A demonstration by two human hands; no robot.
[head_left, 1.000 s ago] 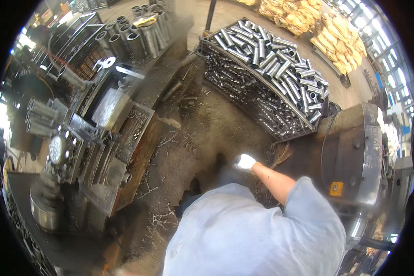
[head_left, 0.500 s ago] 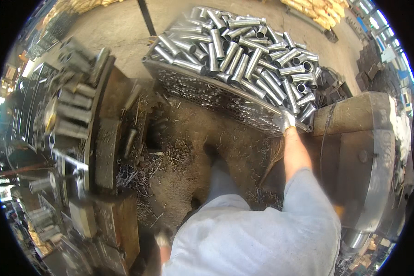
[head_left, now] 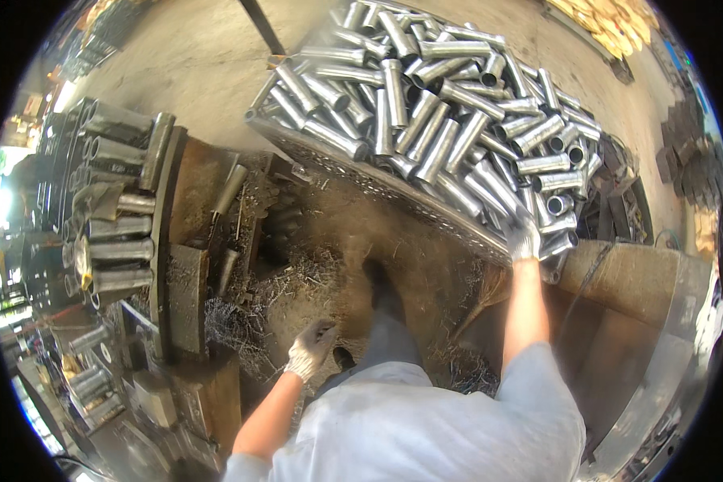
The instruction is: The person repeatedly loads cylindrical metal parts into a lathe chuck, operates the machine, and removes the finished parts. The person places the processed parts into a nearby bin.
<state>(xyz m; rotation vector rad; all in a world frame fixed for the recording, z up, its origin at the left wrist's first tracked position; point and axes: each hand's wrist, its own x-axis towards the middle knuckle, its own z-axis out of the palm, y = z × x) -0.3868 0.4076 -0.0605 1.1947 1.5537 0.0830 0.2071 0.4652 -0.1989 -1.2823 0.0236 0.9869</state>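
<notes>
My right hand (head_left: pixel 523 238), in a pale glove with dark fingertips, reaches over the near rim of a metal bin (head_left: pixel 377 178) at its right end. Its fingers stretch onto the shiny metal tubes (head_left: pixel 439 153) heaped inside; no tube is visibly lifted. Many of these tubes have a flared end. Lower down and to the left, my left hand (head_left: pixel 312 351), gloved too, hangs in front of my body above the floor. Its fingers are curled in, and nothing shows in them.
On the left, a rack (head_left: pixel 166 241) carries stacked duller tubes (head_left: pixel 120 251). Metal shavings (head_left: pixel 245 325) litter the floor beside it. A large metal housing (head_left: pixel 622 281) stands at the right, with a broom (head_left: pixel 484 299) near it. Dark metal blocks (head_left: pixel 691 149) are piled farther back.
My right hand has gone from the bin's rim onto the tubes. The left hand has risen forward from beside my body. The bin now appears nearer and larger.
</notes>
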